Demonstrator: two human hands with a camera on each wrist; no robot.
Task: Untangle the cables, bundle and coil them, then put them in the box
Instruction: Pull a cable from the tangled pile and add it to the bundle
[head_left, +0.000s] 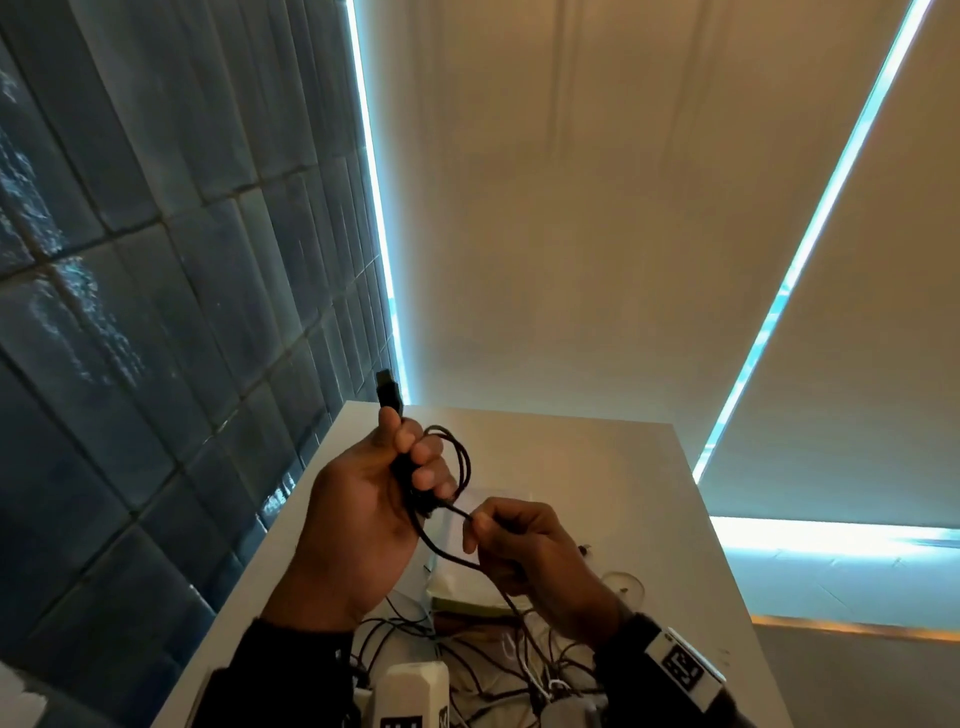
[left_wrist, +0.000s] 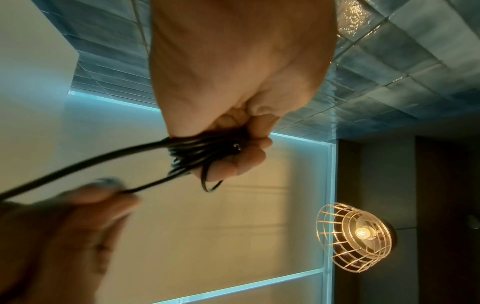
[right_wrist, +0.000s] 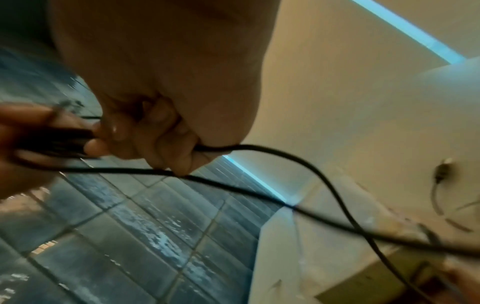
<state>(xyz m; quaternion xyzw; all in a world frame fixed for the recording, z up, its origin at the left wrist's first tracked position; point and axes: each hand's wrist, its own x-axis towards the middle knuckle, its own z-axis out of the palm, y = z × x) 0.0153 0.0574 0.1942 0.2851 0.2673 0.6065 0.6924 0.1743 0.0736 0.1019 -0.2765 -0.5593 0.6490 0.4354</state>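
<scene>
Left hand (head_left: 371, 512): fist closed round the coiled black cable (head_left: 453, 464), plug end up
Right hand (head_left: 524, 545): pinches the free run, just right of and below the coil, nearer the tangle (head_left: 498, 660)

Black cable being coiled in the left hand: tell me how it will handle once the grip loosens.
The black cable looks floppy: its free length sags between the left hand and right hand. The loops probably spring apart if released, since only curled fingers hold them bunched. It seems light, given the thin strand.
</scene>
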